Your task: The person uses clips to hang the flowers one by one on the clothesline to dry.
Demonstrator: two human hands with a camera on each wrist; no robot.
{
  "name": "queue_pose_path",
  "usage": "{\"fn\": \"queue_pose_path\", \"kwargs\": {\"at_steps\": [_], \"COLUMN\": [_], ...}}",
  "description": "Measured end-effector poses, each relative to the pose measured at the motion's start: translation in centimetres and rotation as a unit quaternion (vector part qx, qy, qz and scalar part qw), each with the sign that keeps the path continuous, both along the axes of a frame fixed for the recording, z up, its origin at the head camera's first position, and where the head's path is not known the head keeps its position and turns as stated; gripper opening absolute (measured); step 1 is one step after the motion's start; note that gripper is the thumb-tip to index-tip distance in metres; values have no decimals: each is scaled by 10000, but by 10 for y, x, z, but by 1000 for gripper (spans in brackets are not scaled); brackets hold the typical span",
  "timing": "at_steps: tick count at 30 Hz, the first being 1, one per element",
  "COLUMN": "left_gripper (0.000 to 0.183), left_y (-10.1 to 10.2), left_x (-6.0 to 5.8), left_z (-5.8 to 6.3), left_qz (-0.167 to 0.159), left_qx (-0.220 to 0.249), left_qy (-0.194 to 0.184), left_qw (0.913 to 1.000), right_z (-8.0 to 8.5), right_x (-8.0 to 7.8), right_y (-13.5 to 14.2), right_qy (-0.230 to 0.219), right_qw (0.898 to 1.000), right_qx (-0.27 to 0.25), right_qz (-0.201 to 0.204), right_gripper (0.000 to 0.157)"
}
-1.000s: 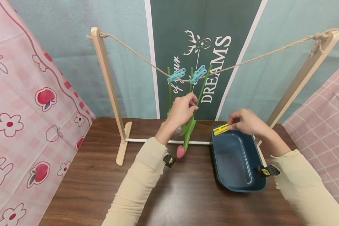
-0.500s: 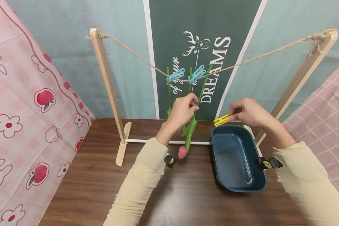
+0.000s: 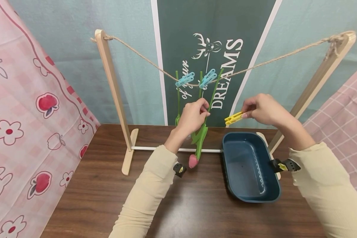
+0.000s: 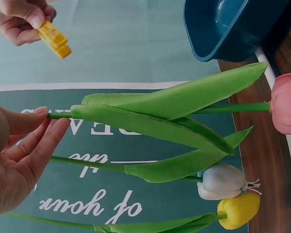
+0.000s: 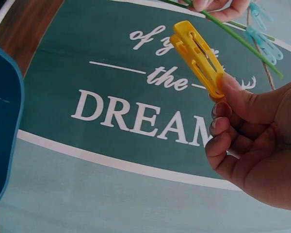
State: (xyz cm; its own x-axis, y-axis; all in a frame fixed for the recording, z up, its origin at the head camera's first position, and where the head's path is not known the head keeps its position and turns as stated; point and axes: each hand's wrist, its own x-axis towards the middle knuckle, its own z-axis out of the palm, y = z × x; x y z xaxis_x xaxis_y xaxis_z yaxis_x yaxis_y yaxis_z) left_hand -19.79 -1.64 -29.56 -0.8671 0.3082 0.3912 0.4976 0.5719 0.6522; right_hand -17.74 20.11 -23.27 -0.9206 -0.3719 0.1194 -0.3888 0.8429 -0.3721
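My left hand [image 3: 193, 115] pinches the green stem of a pink artificial tulip [image 4: 287, 103], which hangs flower-down with its stem end rising past the rope [image 3: 247, 69]. My right hand [image 3: 264, 109] holds a yellow clothespin [image 3: 233, 118] by one end between thumb and fingers, above the back of the blue bin. Two light blue clothespins, one on the left [image 3: 185, 79] and one on the right [image 3: 208, 78], grip the rope and two other stems. Below those stems, the left wrist view shows a white tulip [image 4: 220, 182] and a yellow tulip [image 4: 238, 210], upside down.
The rope sags between a left wooden post [image 3: 113, 86] and a right wooden post [image 3: 321, 82]. A white bar [image 3: 202, 150] runs low between them. The dark blue bin [image 3: 226, 172] stands on the wooden table [image 3: 178, 205] at the right. Printed curtains surround the table.
My right hand has risen from the bin's back rim with the yellow clothespin. The left hand stays in place on the stem; the pink flower has swung slightly right.
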Motion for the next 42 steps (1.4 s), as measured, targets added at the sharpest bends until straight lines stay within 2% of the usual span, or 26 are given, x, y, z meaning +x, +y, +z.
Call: {"fn": "queue_pose_path", "kwargs": {"at_steps": [5,14,42], "left_gripper": [14,14,14], "left_y": [1,1,3], "left_x": [0,1,1], "left_z": [1,1,1], "left_qz": [-25,-61,-32], "left_qx": [-23,-43,2], "left_qy": [-29,-36,38], "left_qw": [10000,10000,10000], "right_z": [9,19,40], "right_x": [-1,0,-2], "right_y": [-2,-6,-14], "right_qy": [96,550,885], "right_qw": [9999,9984,9957], "right_qx": [-27,24,77], "right_qz": [-50,-121,-269], "right_gripper": [8,6,4]}}
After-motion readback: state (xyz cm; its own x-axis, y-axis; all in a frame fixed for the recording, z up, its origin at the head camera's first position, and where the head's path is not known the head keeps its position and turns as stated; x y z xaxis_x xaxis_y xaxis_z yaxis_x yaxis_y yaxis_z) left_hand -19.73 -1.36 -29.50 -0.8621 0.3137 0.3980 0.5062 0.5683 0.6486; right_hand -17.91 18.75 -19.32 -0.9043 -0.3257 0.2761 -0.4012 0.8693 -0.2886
